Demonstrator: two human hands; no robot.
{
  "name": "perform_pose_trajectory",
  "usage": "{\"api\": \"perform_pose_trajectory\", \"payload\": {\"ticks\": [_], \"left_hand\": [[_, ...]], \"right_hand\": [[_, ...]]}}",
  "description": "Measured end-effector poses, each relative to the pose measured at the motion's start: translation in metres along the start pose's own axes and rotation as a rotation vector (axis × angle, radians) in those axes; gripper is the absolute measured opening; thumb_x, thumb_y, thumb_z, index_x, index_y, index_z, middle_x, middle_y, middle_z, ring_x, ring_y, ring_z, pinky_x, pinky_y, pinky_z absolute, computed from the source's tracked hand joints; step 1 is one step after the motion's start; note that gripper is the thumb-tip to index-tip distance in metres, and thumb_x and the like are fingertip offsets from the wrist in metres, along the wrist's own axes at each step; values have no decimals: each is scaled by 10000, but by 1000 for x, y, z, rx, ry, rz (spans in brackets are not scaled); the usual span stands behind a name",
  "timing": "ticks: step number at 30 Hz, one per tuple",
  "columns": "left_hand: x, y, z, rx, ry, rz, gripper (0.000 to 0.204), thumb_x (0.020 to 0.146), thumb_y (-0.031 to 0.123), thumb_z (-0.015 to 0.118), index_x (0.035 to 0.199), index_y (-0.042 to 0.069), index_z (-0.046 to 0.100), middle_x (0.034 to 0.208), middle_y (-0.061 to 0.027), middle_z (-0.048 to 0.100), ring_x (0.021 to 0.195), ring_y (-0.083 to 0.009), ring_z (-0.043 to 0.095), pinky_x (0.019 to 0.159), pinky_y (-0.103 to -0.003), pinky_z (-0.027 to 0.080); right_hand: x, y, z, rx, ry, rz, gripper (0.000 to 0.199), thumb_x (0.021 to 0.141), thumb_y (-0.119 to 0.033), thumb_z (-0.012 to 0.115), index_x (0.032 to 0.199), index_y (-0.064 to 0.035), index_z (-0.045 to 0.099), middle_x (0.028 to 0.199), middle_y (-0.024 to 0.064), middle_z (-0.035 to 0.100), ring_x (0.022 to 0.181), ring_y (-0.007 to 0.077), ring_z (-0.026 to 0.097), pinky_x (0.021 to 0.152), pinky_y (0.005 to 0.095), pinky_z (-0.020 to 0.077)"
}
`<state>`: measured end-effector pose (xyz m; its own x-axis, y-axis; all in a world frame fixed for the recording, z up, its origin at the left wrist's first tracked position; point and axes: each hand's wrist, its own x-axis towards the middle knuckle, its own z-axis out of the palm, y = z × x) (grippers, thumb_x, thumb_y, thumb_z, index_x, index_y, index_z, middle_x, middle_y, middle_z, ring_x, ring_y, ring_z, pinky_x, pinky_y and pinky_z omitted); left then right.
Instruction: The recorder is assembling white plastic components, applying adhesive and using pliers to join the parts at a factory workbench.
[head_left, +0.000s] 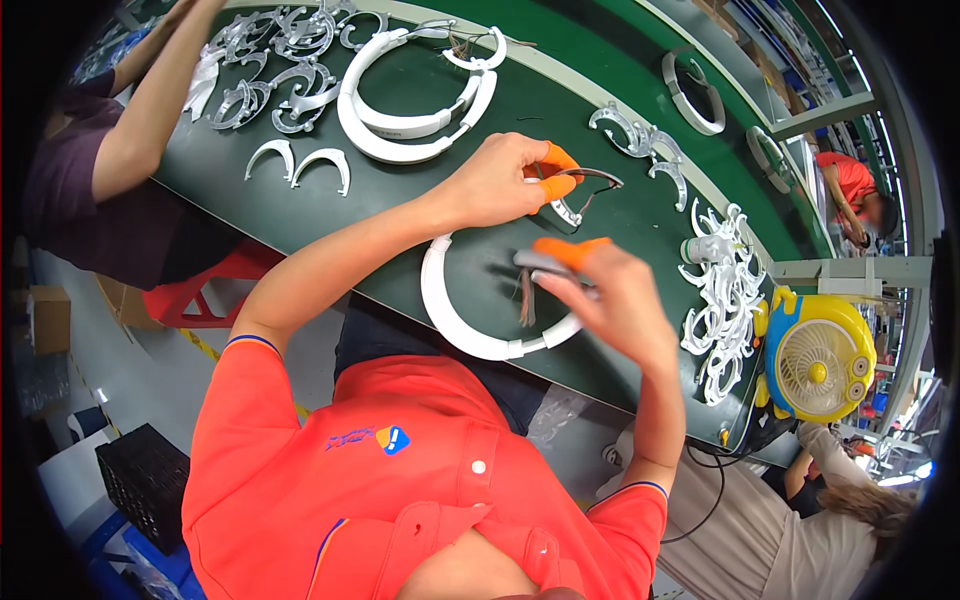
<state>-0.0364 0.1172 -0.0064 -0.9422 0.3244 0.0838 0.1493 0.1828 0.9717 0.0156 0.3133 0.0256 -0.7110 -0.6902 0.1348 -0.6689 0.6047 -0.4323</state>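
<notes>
Two fingers of my left hand (497, 178) wear orange finger covers. That hand is closed on a small white curved part (566, 213), with a dark thin wire looping off it. My right hand (622, 300), smeared a little by motion and also with an orange finger cover, pinches a grey curved piece (540, 263). Thin brown wires (526, 303) hang from this piece. Below both hands lies a white C-shaped neckband (455, 325) at the near edge of the green table mat (375, 240). Its right end passes beneath my right hand, which partly hides it.
White neckbands (400, 150) lie stacked beyond my left arm, near two white arcs (322, 160) and grey curved shells (300, 95). White curved parts (715, 310) are heaped at right, beside a yellow fan (818, 370). More bands (690, 105) rest on a green conveyor. Another person's arm (150, 115) reaches in left.
</notes>
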Motion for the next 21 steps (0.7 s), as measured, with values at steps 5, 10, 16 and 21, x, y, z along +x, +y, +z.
{"api": "perform_pose_trajectory", "payload": {"ticks": [5,10,16,21], "left_hand": [[0,-1,3,67,8,105,241,847,111,599,1067,26,647,763,-56,643,558,-83,528,538,-231,448],[-2,-2,4,48,12,166,250,845,107,607,1080,31,646,743,-47,637,556,-82,538,533,-225,452],[-1,2,3,-23,-18,23,216,847,115,607,1027,11,663,758,-50,652,571,-86,566,543,-220,464],[-4,5,4,-13,5,14,212,851,120,603,1019,8,668,754,-46,657,569,-85,567,546,-216,465]], "right_hand": [[20,13,-12,-178,683,99,304,732,-56,730,1028,-33,662,810,69,647,721,151,588,653,264,462],[29,32,3,191,570,87,282,767,-5,687,1046,-35,667,861,71,660,739,133,596,677,238,453],[29,35,14,563,644,127,228,784,36,660,1009,4,669,901,64,663,791,112,606,725,219,459],[29,31,16,711,666,167,225,802,33,649,1027,47,647,928,81,656,838,128,615,778,235,474]]}}
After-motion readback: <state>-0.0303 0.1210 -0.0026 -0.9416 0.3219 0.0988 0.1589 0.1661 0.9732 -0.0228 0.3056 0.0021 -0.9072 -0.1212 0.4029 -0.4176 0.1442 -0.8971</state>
